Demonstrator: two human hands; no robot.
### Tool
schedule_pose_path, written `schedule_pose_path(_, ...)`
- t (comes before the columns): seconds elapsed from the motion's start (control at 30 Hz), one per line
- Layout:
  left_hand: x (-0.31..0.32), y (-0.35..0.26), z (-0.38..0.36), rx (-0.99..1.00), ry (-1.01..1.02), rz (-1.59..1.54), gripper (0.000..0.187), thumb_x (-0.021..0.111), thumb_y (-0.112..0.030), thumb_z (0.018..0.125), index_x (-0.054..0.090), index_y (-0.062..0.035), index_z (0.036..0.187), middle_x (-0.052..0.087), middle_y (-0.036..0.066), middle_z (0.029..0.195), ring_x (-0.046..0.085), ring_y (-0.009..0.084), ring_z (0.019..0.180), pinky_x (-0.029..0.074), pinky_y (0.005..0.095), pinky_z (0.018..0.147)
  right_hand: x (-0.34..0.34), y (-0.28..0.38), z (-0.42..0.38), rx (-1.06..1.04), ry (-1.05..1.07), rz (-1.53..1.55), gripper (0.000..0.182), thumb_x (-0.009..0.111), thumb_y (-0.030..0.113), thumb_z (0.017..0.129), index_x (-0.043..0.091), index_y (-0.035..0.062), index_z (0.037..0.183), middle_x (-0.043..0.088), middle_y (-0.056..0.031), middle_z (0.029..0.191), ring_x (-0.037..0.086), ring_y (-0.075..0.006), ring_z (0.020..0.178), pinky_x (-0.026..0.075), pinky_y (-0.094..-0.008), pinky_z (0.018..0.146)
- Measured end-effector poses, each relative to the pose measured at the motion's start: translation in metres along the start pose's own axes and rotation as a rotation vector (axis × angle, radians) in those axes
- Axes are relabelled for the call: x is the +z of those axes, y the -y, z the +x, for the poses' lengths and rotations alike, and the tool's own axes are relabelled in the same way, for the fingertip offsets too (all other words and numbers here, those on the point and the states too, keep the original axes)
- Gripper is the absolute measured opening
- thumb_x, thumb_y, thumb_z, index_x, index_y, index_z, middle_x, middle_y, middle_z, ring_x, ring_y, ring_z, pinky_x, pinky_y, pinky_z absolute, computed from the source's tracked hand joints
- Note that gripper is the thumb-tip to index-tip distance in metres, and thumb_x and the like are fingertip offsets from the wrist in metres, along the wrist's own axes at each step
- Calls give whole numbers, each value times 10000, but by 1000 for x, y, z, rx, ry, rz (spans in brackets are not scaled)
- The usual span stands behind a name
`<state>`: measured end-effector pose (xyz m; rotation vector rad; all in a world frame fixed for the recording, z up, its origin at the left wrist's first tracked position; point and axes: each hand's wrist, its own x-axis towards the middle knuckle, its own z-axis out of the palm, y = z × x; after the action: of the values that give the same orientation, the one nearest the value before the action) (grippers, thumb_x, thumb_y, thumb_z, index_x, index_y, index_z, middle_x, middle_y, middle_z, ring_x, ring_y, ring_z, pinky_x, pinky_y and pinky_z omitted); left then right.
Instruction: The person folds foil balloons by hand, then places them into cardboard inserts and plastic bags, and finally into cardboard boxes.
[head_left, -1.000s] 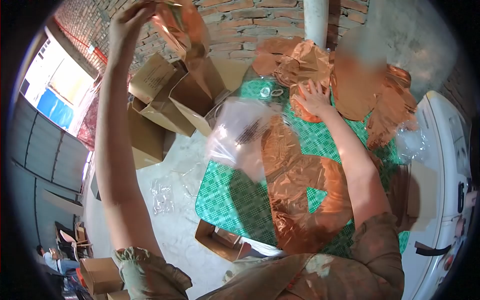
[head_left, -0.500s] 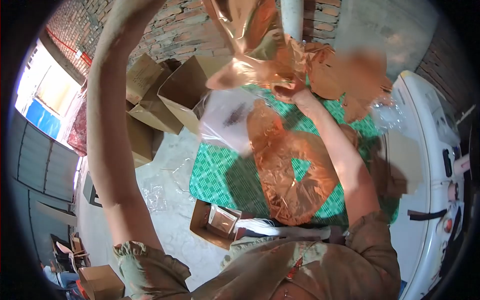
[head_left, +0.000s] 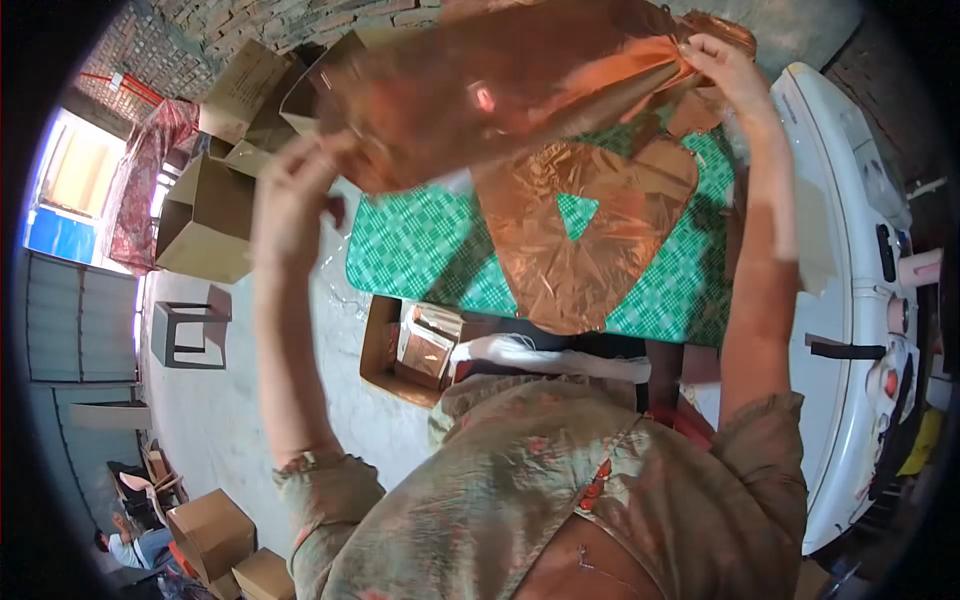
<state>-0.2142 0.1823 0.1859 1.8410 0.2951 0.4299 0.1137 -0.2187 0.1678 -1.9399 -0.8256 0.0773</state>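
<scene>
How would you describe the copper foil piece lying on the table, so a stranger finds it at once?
Find the green checked table. The flat copper foil balloon lies on it. Unlike the crumpled copper foil sheet held above, it has a triangular hole showing green.

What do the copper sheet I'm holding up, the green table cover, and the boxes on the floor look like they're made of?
Copper sheet: apparently thin metallised plastic film; shiny, crinkled, slightly see-through.
Green table cover: probably woven cloth or vinyl; matte check print, lies flat.
Boxes: cardboard; dull brown, folded flaps.
</scene>
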Motion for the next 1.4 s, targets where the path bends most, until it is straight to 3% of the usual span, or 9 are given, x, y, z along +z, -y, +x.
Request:
schedule_pose_path(0.13, 67, 77, -87, -371, 199, -154, 199, 643, -208, 950, 723, -38, 1016, 742, 77, 857, 633, 84, 626, 430, 211, 473, -25, -52, 34, -196, 290, -510, 214, 593, 290, 1037, 635, 92, 969, 618, 41, 842, 527, -92, 724, 461, -279, 701)
schedule_pose_path(0.23, 104, 113, -134, -603, 358, -333, 199, 645, -218, 986, 712, -30, 991, 733, 77, 771, 628, 72, 576, 415, 200, 431, 26, -18, 23, -107, 353, -940, 235, 593, 297, 1003, 626, 70, 952, 640, -44, 851, 589, -171, 719, 455, -327, 685)
schedule_pose_path(0.27, 119, 126, -148, -648, 351, -380, 232, 652, -254, 1001, 710, -30, 982, 732, 75, 756, 625, 70, 562, 408, 196, 420, 44, -18, 20, -50, 316, -1049, 173, 605, 281, 971, 640, 112, 978, 676, -67, 961, 646, -240, 894, 460, -394, 780)
schedule_pose_path(0.37, 146, 135, -169, -706, 405, -455, 292, 651, -308, 1033, 704, -22, 1016, 750, 88, 809, 667, 86, 597, 438, 199, 420, 88, -18, 12, -1, 356, -1269, 155, 590, 278, 994, 662, 144, 1026, 701, -11, 1118, 625, -236, 1116, 422, -526, 978)
schedule_pose_path(0.57, 165, 136, -175, -746, 488, -429, 385, 588, -360, 1064, 692, 4, 1130, 771, 111, 988, 741, 110, 762, 487, 204, 449, 121, -87, 29, -129, 428, -1312, 164, 591, 276, 991, 669, 177, 1096, 679, 22, 1163, 548, -213, 1212, 379, -504, 954)
schedule_pose_path(0.67, 164, 133, -174, -796, 499, -393, 495, 528, -449, 1075, 687, 14, 1144, 772, 118, 998, 742, 127, 762, 491, 230, 451, 125, -79, 29, -73, 479, -1195, 209, 638, 332, 942, 780, 192, 1003, 720, -43, 1045, 574, -277, 1110, 392, -506, 913)
schedule_pose_path(0.8, 161, 147, -173, -895, 522, -511, 580, 451, -506, 1088, 684, 23, 1131, 768, 112, 977, 742, 152, 772, 496, 260, 452, 126, -90, 35, -137, 499, -1277, 177, 620, 298, 948, 758, 187, 944, 717, -36, 1036, 575, -267, 1104, 391, -505, 922)
schedule_pose_path(1.23, 158, 152, -171, -823, 482, -515, 370, 549, -384, 1081, 632, -26, 1123, 755, 86, 1020, 722, 118, 816, 529, 237, 521, 130, -96, 46, -450, 473, -1090, 112, 637, 223, 912, 747, 202, 922, 729, -6, 1041, 555, -270, 1117, 358, -483, 1001)
schedule_pose_path(1.4, 154, 158, -169, -808, 440, -648, 317, 563, -300, 1082, 634, -9, 1186, 757, 103, 1036, 722, 129, 846, 549, 238, 568, 125, -88, 50, -406, 513, -1104, 108, 676, 263, 890, 746, 182, 902, 727, -18, 1028, 558, -276, 1103, 362, -473, 999)
